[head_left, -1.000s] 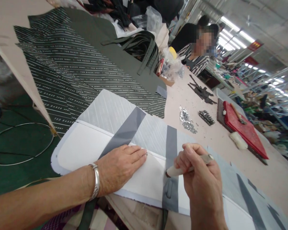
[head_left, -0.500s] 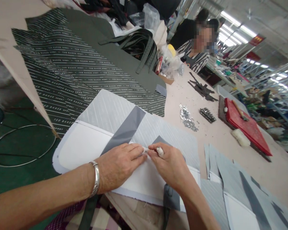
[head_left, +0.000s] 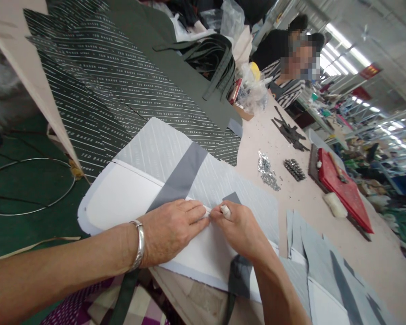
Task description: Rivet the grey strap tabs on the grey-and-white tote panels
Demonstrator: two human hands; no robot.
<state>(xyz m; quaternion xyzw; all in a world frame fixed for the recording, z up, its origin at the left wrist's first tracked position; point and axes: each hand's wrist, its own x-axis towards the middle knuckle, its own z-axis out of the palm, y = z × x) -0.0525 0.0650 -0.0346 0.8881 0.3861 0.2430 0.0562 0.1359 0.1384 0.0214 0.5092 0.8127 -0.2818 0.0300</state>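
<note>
A white and pale grey fabric panel (head_left: 128,203) with two grey straps lies on the table edge in front of me. My left hand (head_left: 169,230), wearing a silver bracelet, lies flat on the panel with fingers stretched along its seam. My right hand (head_left: 238,228) is closed around a cream-handled tool (head_left: 225,210), whose end pokes out by the thumb. The fingertips of both hands meet at the seam, between the diagonal strap (head_left: 181,176) and the second strap (head_left: 238,275).
Dark striped fabric sheets (head_left: 98,90) and dark straps (head_left: 216,58) lie beyond. More grey panels (head_left: 325,266) are stacked to the right. Metal bits (head_left: 267,169), a red board (head_left: 345,189) and a white block (head_left: 334,204) sit further along. A person in a striped shirt sits opposite.
My right hand moved left from the second strap to meet my left fingertips at the seam, turning the tool into its fist. The left hand stayed flat on the panel.
</note>
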